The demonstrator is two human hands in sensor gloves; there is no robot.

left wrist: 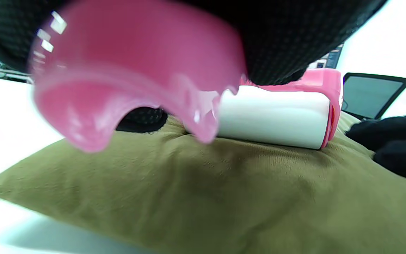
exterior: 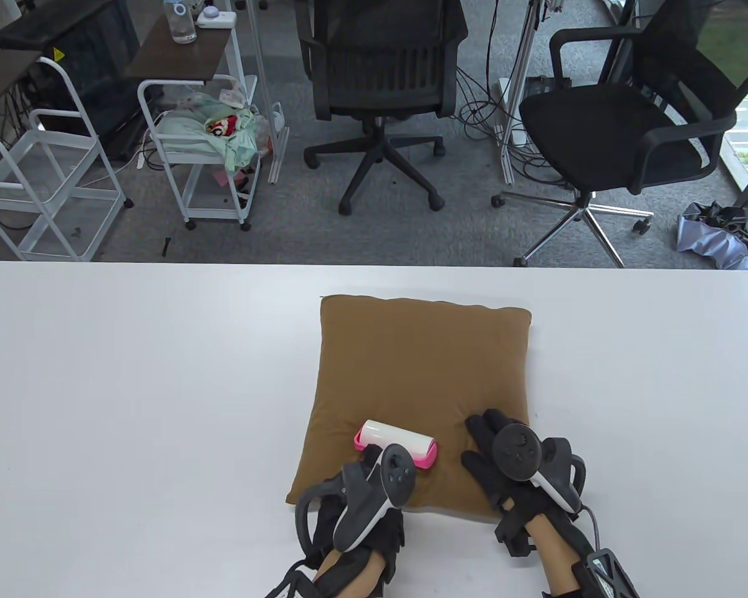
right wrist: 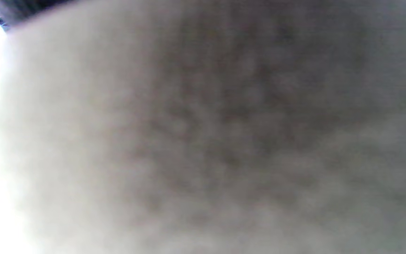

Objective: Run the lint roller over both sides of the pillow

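Observation:
A brown pillow (exterior: 421, 367) lies flat on the white table (exterior: 131, 386). A lint roller (exterior: 394, 441) with a white roll and pink frame rests on the pillow's near part. My left hand (exterior: 364, 492) grips its pink handle (left wrist: 132, 77); the white roll (left wrist: 273, 120) touches the pillow (left wrist: 224, 197) in the left wrist view. My right hand (exterior: 505, 458) rests flat on the pillow's near right part, fingers spread. The right wrist view is a close blur of fabric (right wrist: 224, 141).
Two black office chairs (exterior: 380, 81) (exterior: 623, 118) and white carts (exterior: 206, 143) stand on the floor beyond the table's far edge. Bare table surface lies to the left and right of the pillow.

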